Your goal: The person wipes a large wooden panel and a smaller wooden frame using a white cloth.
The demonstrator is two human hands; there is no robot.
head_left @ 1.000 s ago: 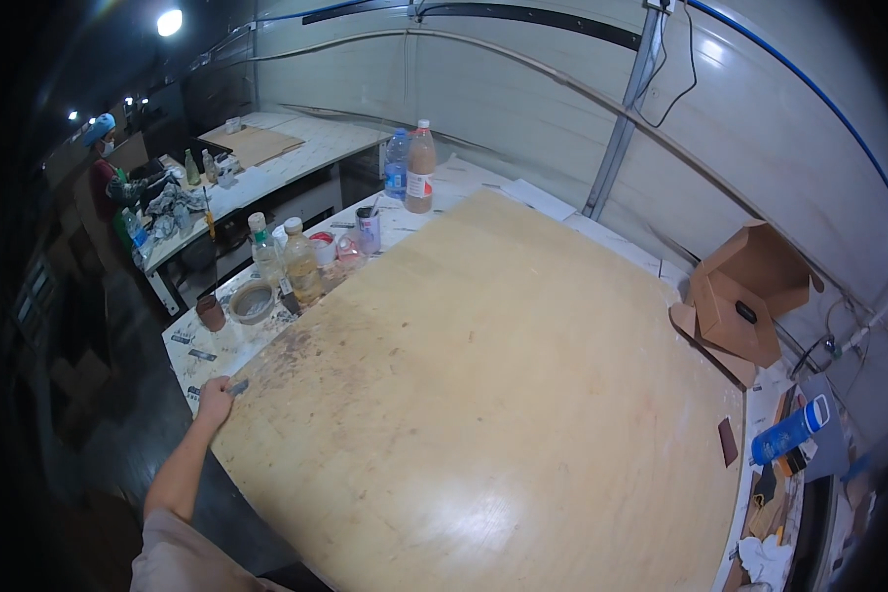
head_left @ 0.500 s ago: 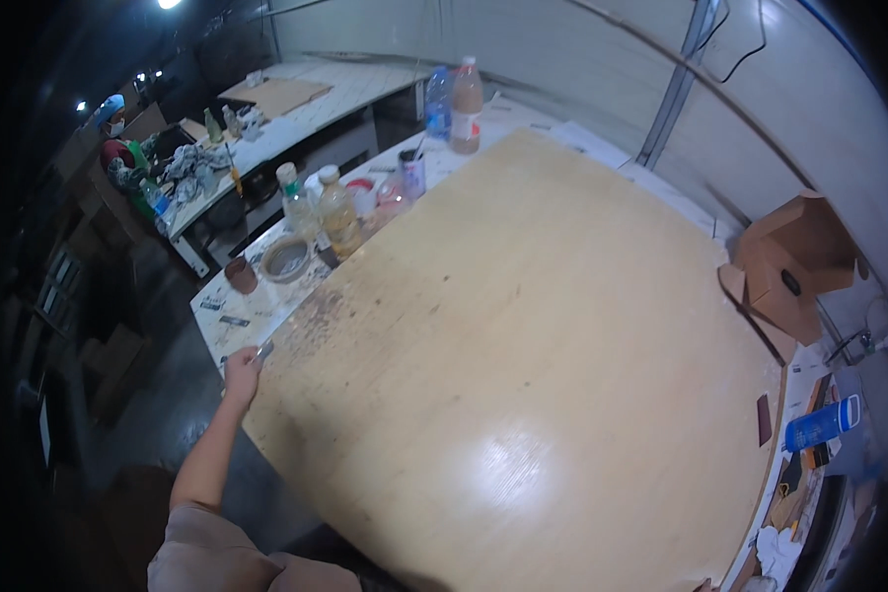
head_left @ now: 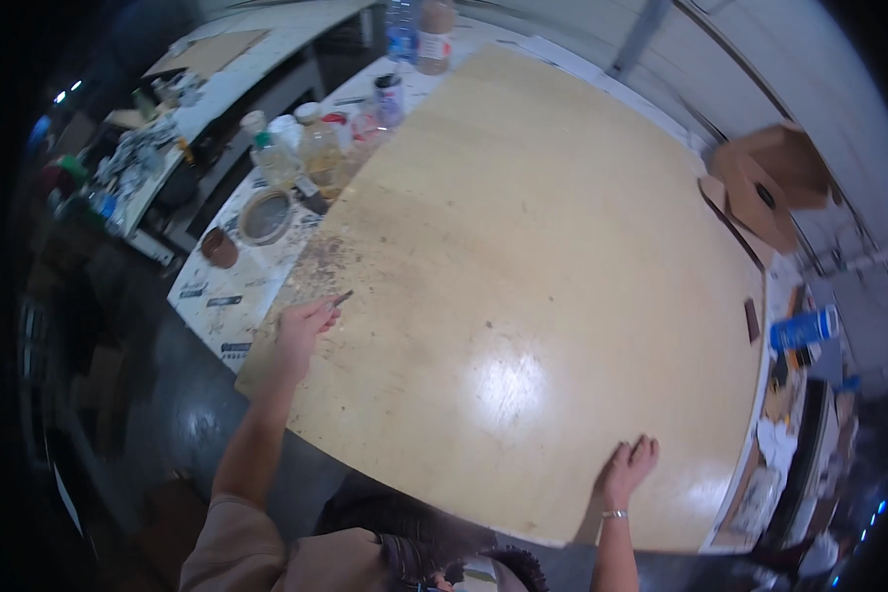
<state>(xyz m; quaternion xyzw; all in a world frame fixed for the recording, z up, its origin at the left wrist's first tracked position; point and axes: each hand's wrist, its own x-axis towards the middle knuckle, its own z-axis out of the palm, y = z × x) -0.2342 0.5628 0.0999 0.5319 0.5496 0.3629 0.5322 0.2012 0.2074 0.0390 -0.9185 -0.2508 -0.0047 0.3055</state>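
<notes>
A large pale wooden board [head_left: 582,247] lies across the table before me. My left hand [head_left: 309,321] is over its left part, pinching a small, thin, dark piece [head_left: 343,297] whose kind is too small to make out. Dark specks and stains cover the board close to those fingers. Over the near right part of the board is my right hand [head_left: 631,471], its fingers bent and a little apart, with nothing visible in them. A band circles the right wrist.
Bottles [head_left: 321,148], a round dish [head_left: 265,217], a brown cup [head_left: 219,248] and a dark can [head_left: 389,99] line the left side. An open cardboard box [head_left: 760,187] stands at the right, beyond a blue bottle [head_left: 804,329]. Another table [head_left: 237,54] is behind.
My left hand has moved from the board's left edge inward over the board, still pinching the small piece. My right hand has come in from the lower edge. The view has shifted.
</notes>
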